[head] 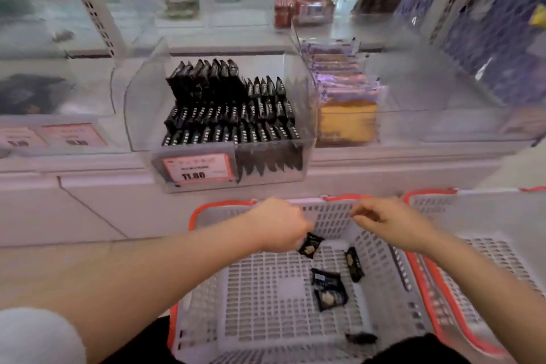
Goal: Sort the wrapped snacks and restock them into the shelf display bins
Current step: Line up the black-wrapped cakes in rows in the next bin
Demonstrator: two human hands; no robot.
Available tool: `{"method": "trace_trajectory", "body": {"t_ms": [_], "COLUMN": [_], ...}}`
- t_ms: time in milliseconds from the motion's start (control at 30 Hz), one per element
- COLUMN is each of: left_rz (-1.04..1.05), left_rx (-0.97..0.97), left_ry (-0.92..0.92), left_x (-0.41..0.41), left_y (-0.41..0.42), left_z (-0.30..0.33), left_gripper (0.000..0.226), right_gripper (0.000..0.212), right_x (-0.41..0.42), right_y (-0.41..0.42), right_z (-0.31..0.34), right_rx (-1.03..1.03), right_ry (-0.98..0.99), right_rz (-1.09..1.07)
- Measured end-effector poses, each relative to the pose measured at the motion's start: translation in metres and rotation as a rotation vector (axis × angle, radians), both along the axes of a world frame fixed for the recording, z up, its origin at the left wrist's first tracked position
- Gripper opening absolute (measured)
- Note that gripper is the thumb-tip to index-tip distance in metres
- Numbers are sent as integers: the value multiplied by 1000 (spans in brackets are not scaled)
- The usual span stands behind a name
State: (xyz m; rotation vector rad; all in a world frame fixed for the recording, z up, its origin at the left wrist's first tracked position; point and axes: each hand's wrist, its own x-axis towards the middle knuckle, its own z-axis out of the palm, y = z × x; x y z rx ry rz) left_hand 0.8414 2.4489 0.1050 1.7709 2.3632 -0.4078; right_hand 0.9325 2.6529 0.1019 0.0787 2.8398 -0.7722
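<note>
Head camera view: left hand (279, 223) pinches one black wrapped snack (309, 245) at its fingertips, over a white slotted basket (266, 298) with an orange rim. Right hand (390, 223) hovers beside it, fingers loosely curled, holding nothing. Below the fingers, three more black snack packets (328, 289) lie in the basket. Beyond the fingers, a clear shelf bin (141, 109) holds upright rows of black packets (230, 109).
</note>
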Motion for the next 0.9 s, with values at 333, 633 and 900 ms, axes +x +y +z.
{"method": "trace_trajectory", "body": {"t_ms": [333,633,900], "left_rz": [348,798,1289], "left_rx": [-327,-142,330], "left_ry": [-378,-616,-735], "left_x": [-11,-19,-11], "left_y": [33,55,97], "left_z": [-191,-280,-327], "left_gripper": [25,39,48], "right_gripper": [20,38,55], "right_x": [36,4,14], "right_y": [33,8,4], "right_z": [-204,-313,-333], "right_rx": [-84,77,124], "right_ry": [-500,-485,-480], "right_rz": [-138,-68,-38]}}
